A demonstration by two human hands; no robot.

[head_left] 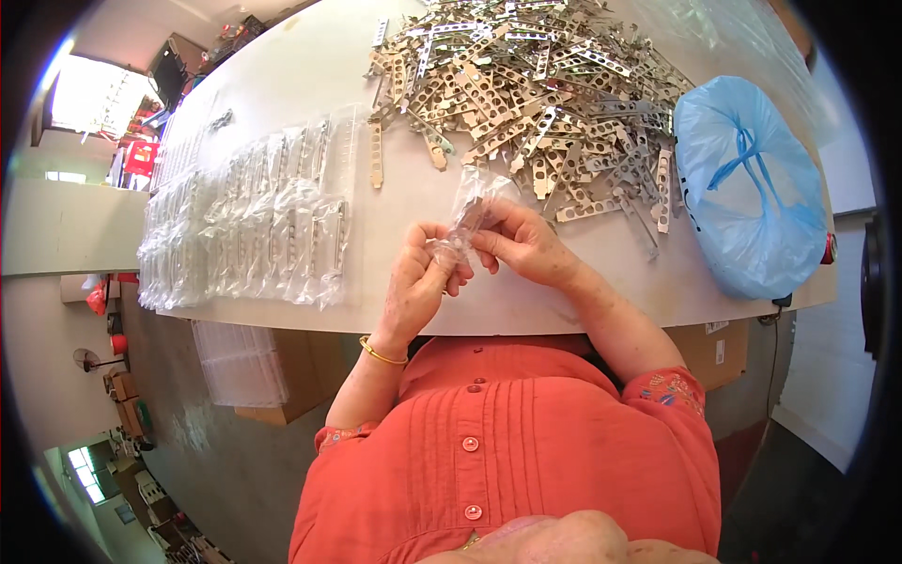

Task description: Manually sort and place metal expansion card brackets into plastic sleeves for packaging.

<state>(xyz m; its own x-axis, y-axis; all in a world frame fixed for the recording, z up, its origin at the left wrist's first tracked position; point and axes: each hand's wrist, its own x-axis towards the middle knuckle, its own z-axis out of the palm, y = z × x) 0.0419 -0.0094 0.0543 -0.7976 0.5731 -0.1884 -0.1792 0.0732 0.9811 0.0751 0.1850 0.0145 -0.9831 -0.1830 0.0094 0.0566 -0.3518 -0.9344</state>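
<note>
Close together over the front of the table, both my hands pinch a small clear plastic bag (466,202). My left hand (421,273) grips its near end, thumb and fingers closed. My right hand (522,242) holds its upper part from the right side. Something dark shows within the bag between my fingers; I cannot make out how much of it is inside. Just beyond my hands lies a large heap of flat metal brackets (526,94) with round holes. To the left, bagged brackets (272,216) lie side by side in rows on a clear plastic tray (349,141).
A tied light-blue plastic bag (752,179) stands at the table's right end. Clear plastic sheeting (742,38) lies at the far right. Under the white table (395,305) are cardboard boxes (315,371) and stacked clear trays (240,362). The table's near edge runs against my body.
</note>
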